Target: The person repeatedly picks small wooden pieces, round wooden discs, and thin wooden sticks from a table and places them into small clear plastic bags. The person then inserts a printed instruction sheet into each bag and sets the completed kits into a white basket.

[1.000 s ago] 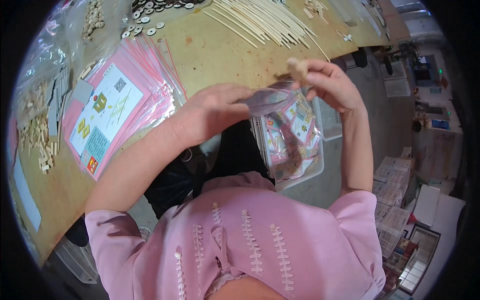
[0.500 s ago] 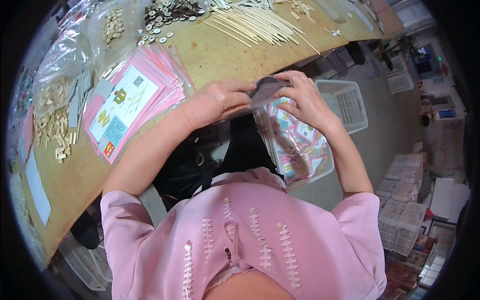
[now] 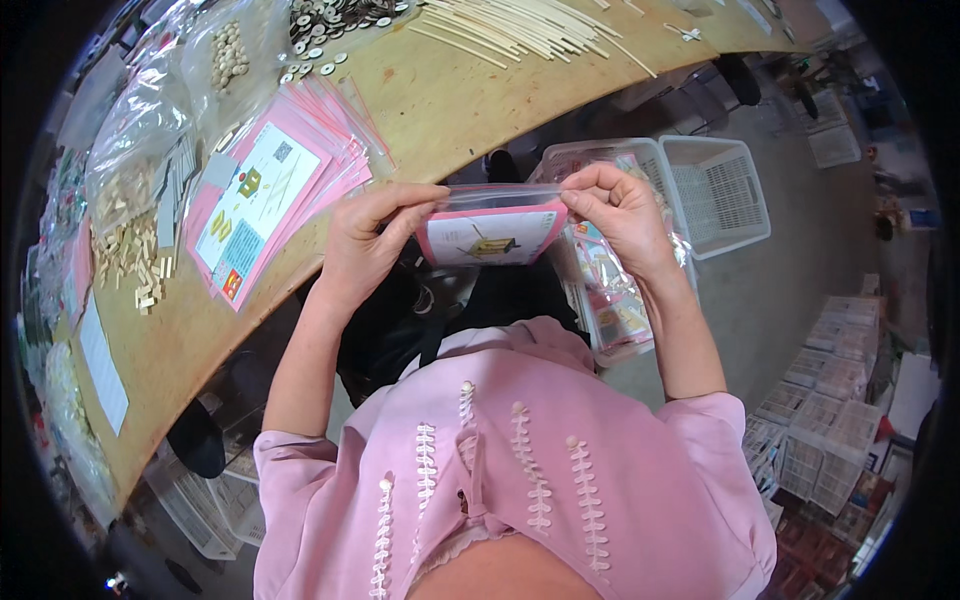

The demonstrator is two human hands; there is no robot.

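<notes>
Between my hands hangs a clear zip bag [image 3: 490, 238] with a pink-edged printed card inside, held in front of my lap. My left hand [image 3: 370, 232] pinches the bag's top left corner between thumb and fingers. At its top right corner my right hand [image 3: 622, 215] grips the same edge, its fingers curled. The zip strip runs stretched between both hands. To the left on the table lies a fanned stack of similar pink-edged bags [image 3: 262, 205] with printed cards.
A white plastic basket [image 3: 625, 352] beside my right arm holds many filled bags; another white basket [image 3: 715, 195] stands right of it. On the table [image 3: 420, 115] lie wooden sticks [image 3: 530, 28], round discs [image 3: 318, 45], small wood blocks [image 3: 150, 275], grey strips [image 3: 172, 195] and a bag of wooden beads [image 3: 229, 55].
The bag was bunched and tilted in my hands; now it hangs flat, card facing me. My hands have moved apart, the left one shifting left and lower. The view has shifted slightly.
</notes>
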